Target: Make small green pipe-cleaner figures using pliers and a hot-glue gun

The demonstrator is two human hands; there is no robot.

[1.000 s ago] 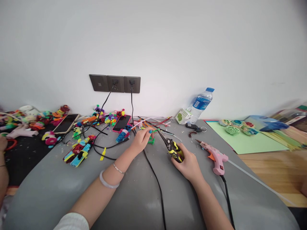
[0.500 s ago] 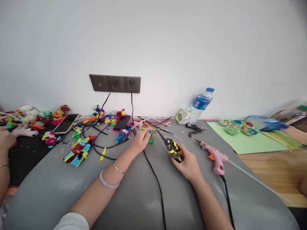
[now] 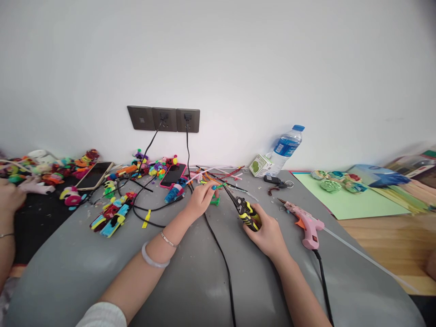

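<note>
In the middle of the head view, my left hand (image 3: 200, 200) pinches a green pipe cleaner (image 3: 215, 200), part of it hidden by my fingers. A short green end (image 3: 220, 185) sticks out past my thumb, at the tips of the long-nose pliers (image 3: 248, 215). My right hand (image 3: 267, 230) is wrapped round the pliers' yellow and black handles. Their black jaws point up and left, meeting the green end. Behind my left hand lie several loose pipe cleaners (image 3: 235, 171), in red, orange, pink and black.
A pink glue gun (image 3: 308, 227) lies right of my right hand. Behind are a water bottle (image 3: 286, 147), a small box (image 3: 259, 165) and keys (image 3: 276, 182). Fuzzy figures (image 3: 114, 214) and phones (image 3: 173, 175) lie left. A black cable (image 3: 218, 245) crosses the grey table. Another person's hand (image 3: 10, 200) is far left.
My hands, the pliers and the green pipe cleaner stay nearly still. At far left, the other person's hand has shifted slightly.
</note>
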